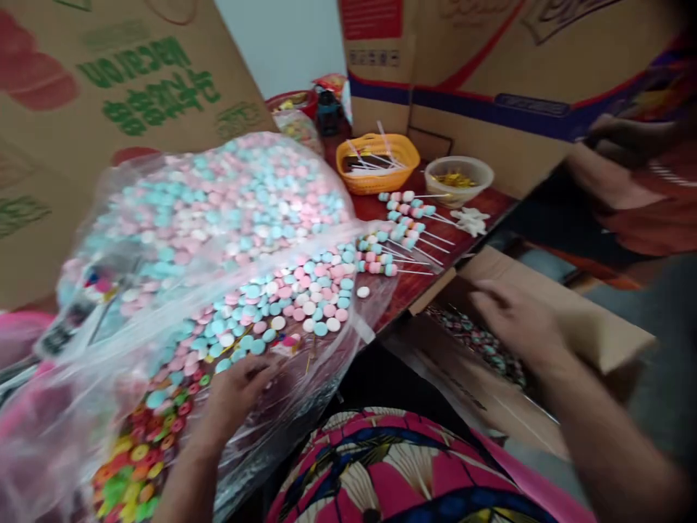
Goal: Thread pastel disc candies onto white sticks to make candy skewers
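Observation:
My left hand [237, 392] rests on the clear plastic sheet at the table's near edge, fingers curled down among loose pink, blue and white round candies [294, 298]; whether it holds one is hidden. My right hand [512, 316], blurred by motion, reaches into an open cardboard box [577, 319] at the right, over a layer of small dark wrapped pieces [479, 341]. Its fingers look stretched forward. A big clear bag of the same pastel candies [229, 196] lies behind the loose pile. Finished candy sticks [397, 236] lie in a row on the red table.
An orange basket of white sticks [377, 161] and a clear bowl with yellow bits [458, 178] stand at the back. Bright ring candies [141, 450] fill a bag at lower left. Large cardboard boxes [109, 94] wall the table. Another person's arm [626, 181] is at right.

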